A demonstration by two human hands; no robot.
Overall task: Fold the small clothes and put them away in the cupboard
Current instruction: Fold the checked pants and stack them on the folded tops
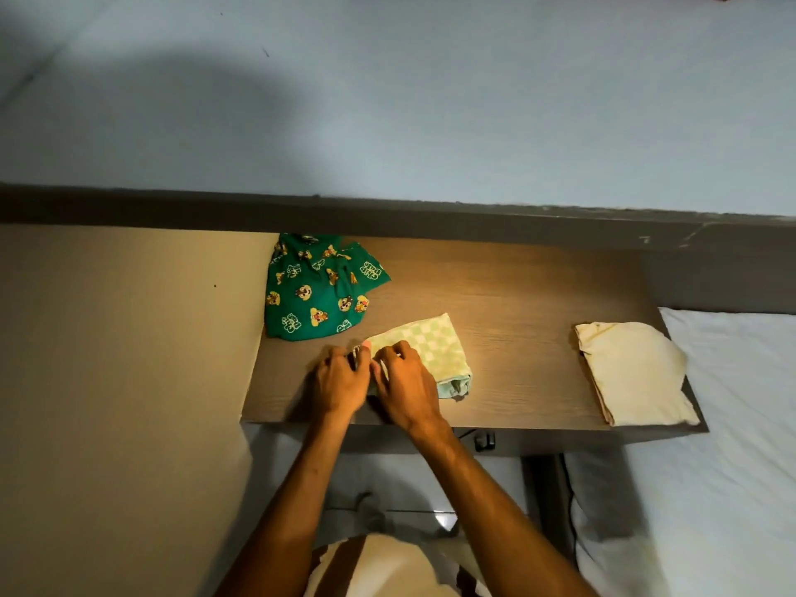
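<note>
A green-checked cloth (430, 349) is pinched at its left edge by both hands, the left hand (338, 381) and right hand (405, 379) set side by side on the wooden surface (530, 321). A green printed garment (316, 288) lies crumpled just behind; a folded cream cloth (633, 372) rests far right.

A brown wood-grain shelf (538, 295) juts from a pale blue-grey wall (430, 101). Left of the shelf stands a tan flat panel (120, 359); right of it lies a white bed sheet (732, 467).
</note>
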